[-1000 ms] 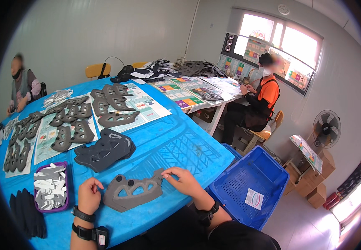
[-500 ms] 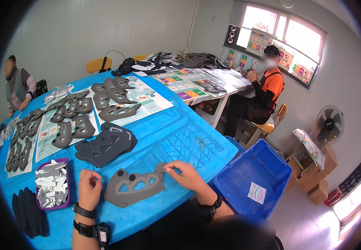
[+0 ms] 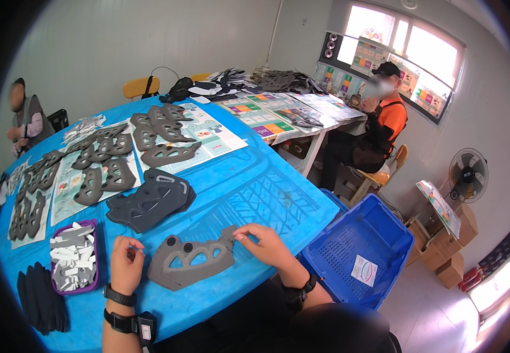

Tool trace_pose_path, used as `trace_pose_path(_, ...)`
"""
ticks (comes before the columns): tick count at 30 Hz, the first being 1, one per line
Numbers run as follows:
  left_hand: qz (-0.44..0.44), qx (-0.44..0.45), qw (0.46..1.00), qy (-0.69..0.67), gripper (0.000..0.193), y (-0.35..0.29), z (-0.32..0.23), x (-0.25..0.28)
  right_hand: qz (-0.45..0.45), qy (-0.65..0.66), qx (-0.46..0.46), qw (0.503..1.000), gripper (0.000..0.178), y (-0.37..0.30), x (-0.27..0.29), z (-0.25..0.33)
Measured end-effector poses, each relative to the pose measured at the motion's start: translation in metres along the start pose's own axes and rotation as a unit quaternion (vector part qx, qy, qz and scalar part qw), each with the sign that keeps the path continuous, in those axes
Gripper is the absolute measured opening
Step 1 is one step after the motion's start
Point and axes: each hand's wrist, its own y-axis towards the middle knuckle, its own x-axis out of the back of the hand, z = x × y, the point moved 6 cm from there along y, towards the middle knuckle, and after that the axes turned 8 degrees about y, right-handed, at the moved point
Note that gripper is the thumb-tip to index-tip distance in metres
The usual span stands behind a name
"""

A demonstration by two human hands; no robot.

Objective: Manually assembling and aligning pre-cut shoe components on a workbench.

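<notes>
Fingertips of the right hand (image 3: pixel 270 246) pinch the right end of a grey foam cut-out (image 3: pixel 191 263) lying flat at lower centre, likely to steady it, while the left hand (image 3: pixel 127 263) curls loosely by its left end, thumb and forefinger closed on something too small to tell. Beyond, a purple tray (image 3: pixel 74 257) of pale strips, a dark stack (image 3: pixel 152 201) and rows of grey pieces (image 3: pixel 99 170) spread up the blue table (image 3: pixel 255 188). Farther off, a blue crate (image 3: pixel 361 253) stands at lower right, and people sit at far left and by the bright window.
</notes>
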Motion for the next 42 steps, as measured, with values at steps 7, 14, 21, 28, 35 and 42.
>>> trace_pose_path(7,0.002,0.003,1.000,-0.004,0.013,0.000,-0.004,0.000,-0.009,0.002,0.026,1.000,0.016,0.000,0.000,-0.003)
trace_pose_path(14,0.004,-0.001,1.000,-0.004,0.017,-0.001,-0.003,0.000,-0.008,-0.001,0.043,0.999,0.015,0.000,-0.001,-0.003)
trace_pose_path(21,0.012,0.002,1.000,-0.005,0.021,0.000,-0.003,-0.001,-0.009,0.001,0.039,0.999,0.015,0.000,0.000,-0.001)
trace_pose_path(28,0.053,0.042,0.996,-0.060,0.039,-0.001,0.004,-0.003,0.002,-0.005,-0.005,1.000,0.014,0.000,0.000,0.001)
trace_pose_path(35,0.058,0.043,0.994,-0.080,0.040,-0.001,0.010,-0.004,0.001,-0.012,-0.012,1.000,0.015,0.000,0.000,0.002)
trace_pose_path(42,0.047,0.058,0.991,-0.107,0.039,-0.001,0.007,-0.005,-0.005,-0.011,0.008,1.000,0.014,0.000,0.001,0.000)
